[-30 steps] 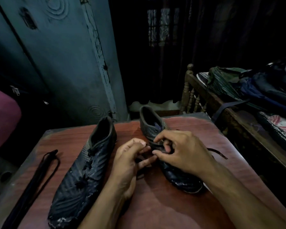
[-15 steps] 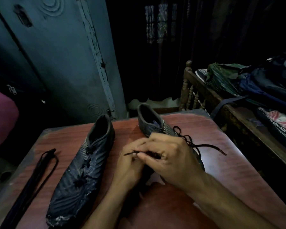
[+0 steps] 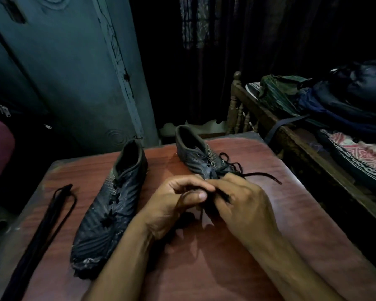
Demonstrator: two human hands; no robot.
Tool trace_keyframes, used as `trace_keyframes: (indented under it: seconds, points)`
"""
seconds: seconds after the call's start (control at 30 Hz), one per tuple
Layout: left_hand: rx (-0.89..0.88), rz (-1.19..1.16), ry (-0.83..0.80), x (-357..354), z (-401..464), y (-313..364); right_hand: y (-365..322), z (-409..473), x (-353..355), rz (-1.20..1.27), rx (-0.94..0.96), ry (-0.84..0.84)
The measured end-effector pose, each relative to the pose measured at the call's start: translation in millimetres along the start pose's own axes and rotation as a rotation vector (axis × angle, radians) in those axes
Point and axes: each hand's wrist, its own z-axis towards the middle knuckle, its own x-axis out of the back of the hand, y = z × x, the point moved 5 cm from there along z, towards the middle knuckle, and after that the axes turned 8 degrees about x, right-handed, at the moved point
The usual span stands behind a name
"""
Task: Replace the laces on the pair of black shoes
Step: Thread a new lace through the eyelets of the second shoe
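Black cord is what your next move turns on: the thin black lace (image 3: 232, 170) runs out of the dark worn shoe on the right (image 3: 201, 159) and trails toward the table's right side, while both hands meet just in front of that shoe's eyelets. Your right hand (image 3: 245, 205) pinches a strand near its fingertips; your left hand (image 3: 174, 205) curls beside it, thumb against the same strand, so it seems. The shoe's long axis points away from you, heel far. On the red-brown wooden table (image 3: 204, 268), the other black shoe (image 3: 111, 205) and a spare bundle of black laces (image 3: 50, 213) lie well to the left.
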Motion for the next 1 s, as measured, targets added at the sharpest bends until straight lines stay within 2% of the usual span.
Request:
trace_keyframes:
  seconds: [0.1,0.17,0.23,0.37,0.43,0.5,0.57,0.63,0.8,0.87,1.0]
  points:
    - [0.034,-0.118,0.084,7.1,1.6,-3.5,-2.3,-9.2,5.3,0.114,0.021,0.106]
    - [0.077,-0.001,0.168,9.0,5.3,-7.6,-13.0,-16.0,9.6,0.185,0.074,0.154]
    - [0.106,0.055,0.181,-0.2,9.0,-14.4,-23.3,-20.9,9.5,0.203,0.126,0.168]
    - [0.032,0.013,0.29,-10.2,10.2,-16.2,-27.8,-24.1,2.8,0.12,0.182,0.124]
    - [-0.012,0.033,0.291,-5.5,7.1,-10.2,-23.1,-24.3,0.9,-0.009,0.112,0.09]
    - [-0.032,0.105,0.233,1.9,1.7,0.3,-16.0,-24.3,1.9,-0.096,0.0,0.084]
    - [0.015,0.083,0.068,2.2,-5.8,7.1,-11.1,-24.8,1.2,-0.08,-0.066,0.082]
    - [0.077,0.04,-0.091,-3.7,-14.5,12.0,-5.9,-26.3,-0.1,-0.028,-0.096,0.089]
    - [0.047,-0.058,-0.26,-9.8,-25.7,21.4,-0.1,-26.8,-2.1,-0.023,-0.085,0.053]
    - [0.075,-0.057,-0.293,-15.2,-25.8,17.8,-1.1,-26.3,-3.7,-0.054,-0.052,0.046]
    - [0.09,-0.046,-0.219,-12.8,-22.0,9.9,-0.8,-26.2,-6.1,-0.036,-0.066,0.034]
